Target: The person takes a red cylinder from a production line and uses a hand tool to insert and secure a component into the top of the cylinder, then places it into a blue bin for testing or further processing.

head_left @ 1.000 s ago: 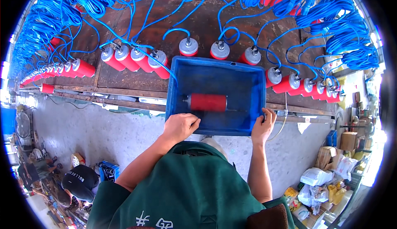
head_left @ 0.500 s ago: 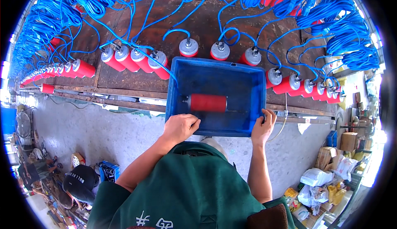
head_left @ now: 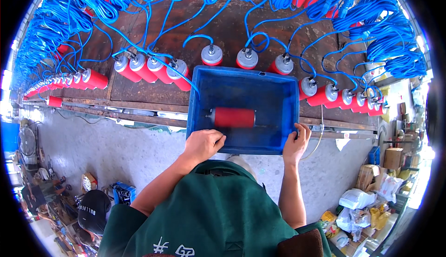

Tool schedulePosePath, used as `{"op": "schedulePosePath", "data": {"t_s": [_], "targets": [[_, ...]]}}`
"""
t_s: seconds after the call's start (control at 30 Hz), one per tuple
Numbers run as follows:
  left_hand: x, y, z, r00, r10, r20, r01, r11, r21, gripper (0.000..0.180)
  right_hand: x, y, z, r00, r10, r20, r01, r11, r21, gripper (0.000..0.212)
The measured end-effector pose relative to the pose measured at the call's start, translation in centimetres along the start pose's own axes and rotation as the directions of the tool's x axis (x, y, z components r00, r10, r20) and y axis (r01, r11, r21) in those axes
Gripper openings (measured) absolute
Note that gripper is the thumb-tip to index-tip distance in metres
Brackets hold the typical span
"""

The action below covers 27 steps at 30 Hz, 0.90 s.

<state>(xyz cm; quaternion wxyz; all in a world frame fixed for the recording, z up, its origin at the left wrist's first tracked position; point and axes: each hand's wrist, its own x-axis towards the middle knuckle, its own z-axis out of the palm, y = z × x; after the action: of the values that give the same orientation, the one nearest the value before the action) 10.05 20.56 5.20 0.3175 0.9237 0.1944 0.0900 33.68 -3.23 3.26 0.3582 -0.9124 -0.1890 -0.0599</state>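
A blue plastic bin (head_left: pixel 246 71) sits in front of me at the table's near edge. Inside it lies a red cylinder (head_left: pixel 234 117) on its side, with a metal end to the left; it looks blurred, as if under water. A blue cable dips over the bin's left wall. My left hand (head_left: pixel 202 144) is closed at the near left corner, with thumb and finger together; whatever they hold is hidden. At the near right corner, my right hand (head_left: pixel 296 144) is bent around the rim, its thumb and fingers gripping there. Neither hand touches the cylinder.
More red cylinders (head_left: pixel 160 71) with metal caps stand along the rusty brown table (head_left: pixel 153 87) on both sides. Bundles of blue cable (head_left: pixel 395 48) hang behind them. A person in a dark cap (head_left: pixel 94 211) is at lower left. Bags and boxes (head_left: pixel 355 210) lie at lower right.
The whole view has shifted slightly, so the bin and cylinder appear a little lower. The person in the cap has moved to the right. My hands keep their places on the bin.
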Motion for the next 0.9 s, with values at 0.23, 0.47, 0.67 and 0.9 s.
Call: {"op": "schedulePosePath", "data": {"t_s": [0.23,0.47,0.67,0.9], "targets": [[0.0,-0.1,0.1,1.0,-0.002,0.0,0.002,1.0,0.003,0.02,0.0,0.4,0.2,1.0,-0.015,-0.006,0.015,1.0,0.01,0.028],[0.1,0.2,-0.1,1.0,-0.001,0.002,0.001,1.0,0.003,0.02,-0.1,0.7,0.2,0.999,-0.027,-0.018,0.027,0.999,0.024,0.029],[0.0,-0.1,0.4,1.0,-0.003,-0.003,0.003,1.0,0.005,0.019,0.1,0.4,-0.2,0.999,-0.034,-0.018,0.034,0.999,0.017,0.03],[-0.4,-0.8,1.0,0.998,-0.042,0.042,0.042,0.999,-0.017,0.017,0.5,1.2,0.5,0.993,-0.11,-0.04,0.112,0.993,0.048,0.035]]}}
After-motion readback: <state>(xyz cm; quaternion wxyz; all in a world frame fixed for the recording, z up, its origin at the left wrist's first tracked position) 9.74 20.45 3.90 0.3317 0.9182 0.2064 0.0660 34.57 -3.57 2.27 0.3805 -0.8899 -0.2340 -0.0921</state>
